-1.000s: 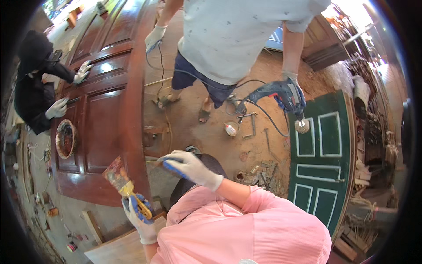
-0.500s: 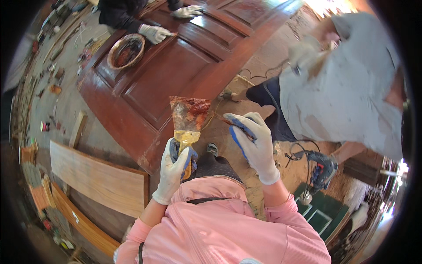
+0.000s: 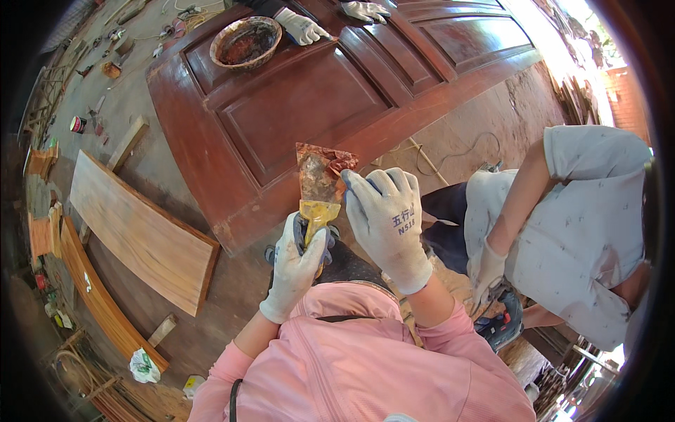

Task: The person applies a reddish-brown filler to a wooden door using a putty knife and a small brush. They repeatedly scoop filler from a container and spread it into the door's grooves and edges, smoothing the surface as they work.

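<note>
My left hand, in a white glove with a blue-grey palm, grips the yellow handle of a wide putty knife held blade up. Reddish-brown paste is smeared over the blade, thickest at its upper right. My right hand, in a matching glove, has its fingertips pinched together at the blade's right edge, by the paste. What it pinches is mostly hidden behind the fingers. Beyond the blade lies a large dark red panelled wooden door.
A bowl of dark reddish paste stands on the door. A co-worker's gloved hands touch the far panels. At right, another person bends near a power tool. Wooden boards lie at left; a cable crosses the floor.
My right hand has moved left and up to the blade, from a spot apart from it. The putty knife has shifted slightly right. The view has turned, and the person at right is lower.
</note>
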`<state>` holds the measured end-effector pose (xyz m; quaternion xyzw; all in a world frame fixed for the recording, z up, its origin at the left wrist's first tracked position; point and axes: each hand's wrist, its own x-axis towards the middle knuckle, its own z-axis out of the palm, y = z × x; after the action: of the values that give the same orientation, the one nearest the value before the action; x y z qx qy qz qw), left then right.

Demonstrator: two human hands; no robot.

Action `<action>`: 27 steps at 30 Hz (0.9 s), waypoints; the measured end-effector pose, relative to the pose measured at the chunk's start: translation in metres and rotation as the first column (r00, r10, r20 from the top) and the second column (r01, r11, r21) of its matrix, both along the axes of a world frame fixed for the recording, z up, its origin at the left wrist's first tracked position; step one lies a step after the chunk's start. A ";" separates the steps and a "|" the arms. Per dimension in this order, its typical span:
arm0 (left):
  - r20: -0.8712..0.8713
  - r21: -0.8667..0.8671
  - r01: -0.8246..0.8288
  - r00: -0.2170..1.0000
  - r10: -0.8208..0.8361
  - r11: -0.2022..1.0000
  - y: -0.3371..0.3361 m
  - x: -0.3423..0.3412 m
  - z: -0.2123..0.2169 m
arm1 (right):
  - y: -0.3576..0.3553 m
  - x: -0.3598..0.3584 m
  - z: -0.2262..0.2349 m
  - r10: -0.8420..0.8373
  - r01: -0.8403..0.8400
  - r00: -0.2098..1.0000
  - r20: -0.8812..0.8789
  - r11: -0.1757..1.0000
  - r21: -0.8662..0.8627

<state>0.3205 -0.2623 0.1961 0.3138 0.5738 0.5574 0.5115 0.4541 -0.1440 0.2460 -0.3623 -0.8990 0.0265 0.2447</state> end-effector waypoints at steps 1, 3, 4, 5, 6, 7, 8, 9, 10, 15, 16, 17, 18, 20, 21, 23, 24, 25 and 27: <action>0.016 -0.019 -0.001 1.000 0.002 1.000 0.001 0.001 0.000 | 0.001 -0.001 -0.001 -0.002 0.002 1.000 0.006 1.000 0.014; 0.045 -0.056 -0.003 0.999 0.005 0.998 0.003 0.004 0.000 | 0.005 -0.003 -0.003 -0.007 0.007 0.999 0.033 1.000 0.007; 0.019 -0.034 -0.023 1.000 0.023 0.999 0.003 0.006 -0.001 | 0.006 -0.004 -0.004 -0.006 0.006 0.999 0.045 1.000 0.003; -0.008 -0.011 -0.043 0.999 0.043 0.999 0.005 0.008 -0.004 | 0.007 -0.005 -0.004 -0.001 0.001 0.999 0.045 1.000 -0.002; -0.034 0.012 -0.064 0.997 0.064 0.998 0.007 0.010 -0.005 | 0.008 -0.005 -0.005 0.006 -0.005 0.999 0.044 1.000 -0.007; -0.048 -0.005 -0.066 0.997 0.065 0.998 0.008 0.012 -0.004 | 0.008 -0.005 -0.008 0.011 -0.010 0.999 0.045 1.000 -0.018; -0.061 -0.022 -0.070 0.996 0.068 0.997 0.009 0.013 -0.003 | 0.009 -0.005 -0.010 0.018 -0.016 0.999 0.029 0.998 -0.055; -0.075 -0.039 -0.076 0.995 0.073 0.996 0.011 0.014 -0.003 | 0.011 -0.005 -0.013 0.026 -0.024 1.000 0.013 0.995 -0.093; -0.037 -0.066 -0.079 0.996 0.077 0.995 0.013 0.015 -0.004 | 0.012 -0.004 -0.014 0.037 -0.037 0.999 -0.003 0.991 -0.132; 0.106 -0.127 -0.039 0.993 0.052 0.991 0.006 0.018 -0.040 | 0.028 0.013 -0.013 -0.230 -0.214 0.880 -0.416 0.591 -0.778; 0.216 -0.167 -0.024 0.975 0.060 0.986 0.004 0.019 -0.040 | 0.032 0.019 -0.012 -0.344 -0.234 0.832 -0.436 0.495 -0.837; 0.257 -0.188 -0.054 0.961 0.102 0.981 -0.001 0.018 -0.042 | 0.037 0.023 -0.014 -0.455 -0.270 0.777 -0.435 0.383 -0.883; 0.297 -0.210 -0.083 0.944 0.145 0.974 -0.006 0.018 -0.043 | 0.045 0.029 -0.026 -0.522 -0.320 0.728 -0.444 0.315 -0.894; 0.335 -0.252 -0.185 0.904 0.265 0.950 -0.019 0.016 -0.055 | 0.054 0.032 -0.050 -0.603 -0.358 0.678 -0.420 0.228 -0.905; 0.336 -0.271 -0.255 0.879 0.339 0.928 -0.029 0.015 -0.065 | 0.056 0.025 -0.060 -0.583 -0.387 0.694 -0.423 0.194 -0.902; 0.316 -0.318 -0.379 0.822 0.474 0.869 -0.047 0.012 -0.081 | 0.061 0.014 -0.081 -0.545 -0.427 0.723 -0.426 0.133 -0.895; 0.341 -0.335 -0.464 0.752 0.565 0.820 -0.057 0.010 -0.087 | 0.061 0.004 -0.087 -0.529 -0.427 0.746 -0.404 0.085 -0.900; 0.360 -0.348 -0.551 0.669 0.651 0.759 -0.066 0.007 -0.093 | 0.060 -0.010 -0.094 -0.433 -0.401 0.803 -0.409 0.114 -0.909; 0.280 -0.349 -0.672 0.590 0.757 0.653 -0.082 0.001 -0.101 | 0.055 -0.036 -0.114 -0.246 -0.354 0.888 -0.389 0.174 -0.919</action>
<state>0.3214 -0.3439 0.0948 -0.1209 0.5875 0.7050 0.3784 0.4177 -0.0888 0.1322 -0.3817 -0.5953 0.6898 0.1553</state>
